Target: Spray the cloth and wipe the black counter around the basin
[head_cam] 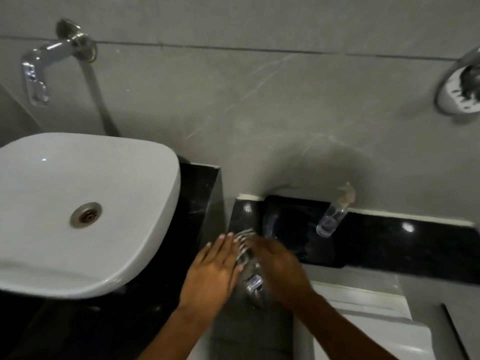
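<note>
A white basin (78, 203) stands on the black counter (197, 198) at the left. Lower and to the right runs a black ledge (415, 245). On it lies a dark cloth (298, 229), flat, with a clear spray bottle (333, 214) beside it against the wall. My left hand (211, 271) hovers palm down with fingers spread, just right of the counter's edge. My right hand (278, 266) is blurred, fingers stretched out, next to the cloth's near left corner. Both hands flank a chrome fixture (250, 279) in the gap between them. Neither hand holds anything.
A chrome tap (39, 71) juts from the grey tiled wall above the basin. A wall-mounted soap dish (457, 92) sits at the upper right. A white fixture (363, 320) lies below the ledge at the lower right.
</note>
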Demonstrator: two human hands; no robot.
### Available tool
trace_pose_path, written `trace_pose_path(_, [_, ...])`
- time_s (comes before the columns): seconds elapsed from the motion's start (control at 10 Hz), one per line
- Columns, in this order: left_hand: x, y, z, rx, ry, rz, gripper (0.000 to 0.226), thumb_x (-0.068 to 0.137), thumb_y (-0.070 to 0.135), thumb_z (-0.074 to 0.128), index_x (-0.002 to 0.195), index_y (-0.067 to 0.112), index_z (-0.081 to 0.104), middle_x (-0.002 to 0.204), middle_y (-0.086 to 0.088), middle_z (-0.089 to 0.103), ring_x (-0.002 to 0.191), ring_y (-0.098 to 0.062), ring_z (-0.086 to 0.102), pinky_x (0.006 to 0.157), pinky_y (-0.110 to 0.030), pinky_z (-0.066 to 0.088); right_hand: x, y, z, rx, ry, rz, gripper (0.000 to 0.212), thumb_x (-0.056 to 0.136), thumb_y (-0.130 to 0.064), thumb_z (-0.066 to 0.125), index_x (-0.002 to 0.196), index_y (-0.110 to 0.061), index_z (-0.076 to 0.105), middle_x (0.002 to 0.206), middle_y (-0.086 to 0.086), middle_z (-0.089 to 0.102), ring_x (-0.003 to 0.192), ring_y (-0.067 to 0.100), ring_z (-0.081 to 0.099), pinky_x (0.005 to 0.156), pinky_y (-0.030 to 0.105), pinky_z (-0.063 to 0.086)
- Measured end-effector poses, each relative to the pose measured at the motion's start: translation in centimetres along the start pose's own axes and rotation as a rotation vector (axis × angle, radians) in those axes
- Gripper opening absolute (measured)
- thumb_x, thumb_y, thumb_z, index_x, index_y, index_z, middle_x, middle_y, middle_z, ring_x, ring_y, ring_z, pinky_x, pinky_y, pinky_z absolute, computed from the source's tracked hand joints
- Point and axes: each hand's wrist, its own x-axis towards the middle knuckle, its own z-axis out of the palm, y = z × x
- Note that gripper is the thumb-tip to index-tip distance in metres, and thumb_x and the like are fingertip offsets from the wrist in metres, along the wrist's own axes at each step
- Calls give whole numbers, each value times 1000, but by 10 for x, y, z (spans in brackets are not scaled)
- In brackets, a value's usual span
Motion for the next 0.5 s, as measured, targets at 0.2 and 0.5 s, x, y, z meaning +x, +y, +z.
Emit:
trace_pose_path(0.2, [121,37,92,122,-260,113,82,97,26,52,151,19,-9,163,1,-14,149,-22,-11,119,-44,3,21,112,-4,-293,29,173,56,81,-8,76,133,-6,57,136,18,61,123,31,61,101,42,51])
trace_pose_path(0.5, [135,64,116,145,-540,137,75,96,40,48,154,18,6,164,-4,0,149,-30,-10,119,-54,-2,32,127,3,-442,-466,273,47,101,-31,43,146,-17,41,155,11,38,137,30,43,110,46,41])
